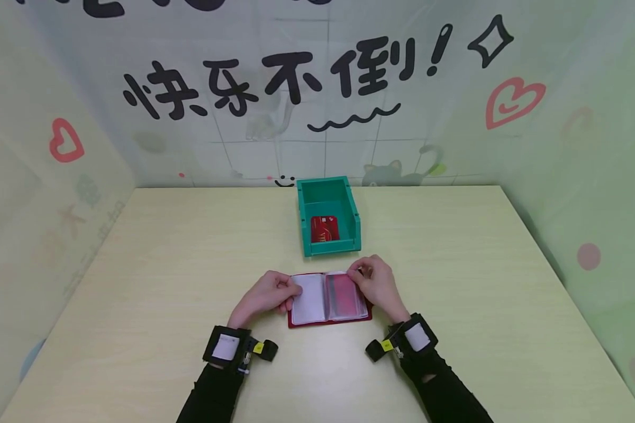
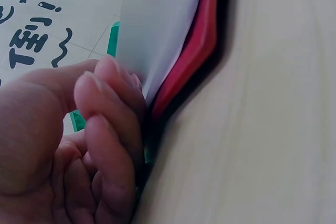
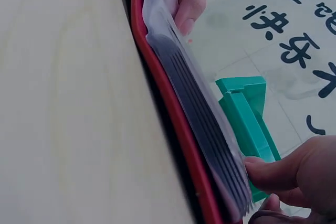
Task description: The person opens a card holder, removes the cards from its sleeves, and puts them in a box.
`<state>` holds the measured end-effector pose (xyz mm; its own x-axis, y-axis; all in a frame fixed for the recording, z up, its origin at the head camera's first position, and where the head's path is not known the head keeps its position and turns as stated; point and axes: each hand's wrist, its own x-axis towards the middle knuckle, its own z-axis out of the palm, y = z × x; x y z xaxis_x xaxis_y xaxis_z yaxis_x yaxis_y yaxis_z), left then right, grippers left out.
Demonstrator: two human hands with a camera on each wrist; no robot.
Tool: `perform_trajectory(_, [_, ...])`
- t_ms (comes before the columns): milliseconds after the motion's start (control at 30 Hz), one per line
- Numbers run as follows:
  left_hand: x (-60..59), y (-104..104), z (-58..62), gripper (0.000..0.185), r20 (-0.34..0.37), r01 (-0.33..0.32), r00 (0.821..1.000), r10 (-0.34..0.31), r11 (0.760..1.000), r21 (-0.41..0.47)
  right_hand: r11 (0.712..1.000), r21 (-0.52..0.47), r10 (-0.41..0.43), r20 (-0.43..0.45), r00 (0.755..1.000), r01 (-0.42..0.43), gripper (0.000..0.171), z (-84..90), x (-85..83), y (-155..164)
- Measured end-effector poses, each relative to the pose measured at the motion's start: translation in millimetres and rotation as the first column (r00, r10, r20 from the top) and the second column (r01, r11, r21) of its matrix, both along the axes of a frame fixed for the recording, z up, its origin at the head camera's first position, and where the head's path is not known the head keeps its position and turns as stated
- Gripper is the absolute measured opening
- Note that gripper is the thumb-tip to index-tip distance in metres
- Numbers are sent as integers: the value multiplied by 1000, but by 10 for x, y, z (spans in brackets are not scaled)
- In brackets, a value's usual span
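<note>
A red card holder (image 1: pixel 330 321) lies spread apart on the table, its clear plastic sleeves showing in the middle. My left hand (image 1: pixel 271 292) grips its left edge, with the thumb over the whitish left page. At the top right corner, my right hand (image 1: pixel 374 282) pinches the sleeves between thumb and fingers. Pink shows through the right-hand sleeves (image 1: pixel 344 295). Seen from the right wrist, the stacked sleeve edges (image 3: pixel 197 103) fan slightly above the red cover (image 3: pixel 176 114). In the left wrist view, curled fingers (image 2: pixel 113 140) press close to the cover's edge.
Behind the card holder stands a teal plastic bin (image 1: pixel 331 249) with a red card (image 1: pixel 325 229) inside. The pale wooden table (image 1: pixel 190 247) ends at a printed backdrop (image 1: pixel 217 153). Both wrists wear black camera straps (image 1: pixel 225 346).
</note>
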<state>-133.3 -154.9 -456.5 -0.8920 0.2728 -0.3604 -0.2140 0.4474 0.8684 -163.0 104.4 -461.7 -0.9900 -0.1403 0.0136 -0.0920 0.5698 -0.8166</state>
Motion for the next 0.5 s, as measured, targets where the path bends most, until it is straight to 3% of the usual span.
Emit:
perform_trajectory(167, [-5, -5, -1, 23, -6, 3, 1000, -3, 1000, 6, 999, -34, -12, 29, 1000, 13, 10, 25, 9, -23])
perform_trajectory(267, [-4, -5, -1, 23, -2, 3, 1000, -3, 1000, 5, 993, -120, -1, 51, 999, 7, 14, 49, 25, -14])
perform_trajectory(500, [0, -4, 4, 19, 1, -8, 1000, 8, 1000, 1, 941, -337, 33, 104, 994, 4, 34, 102, 166, -53])
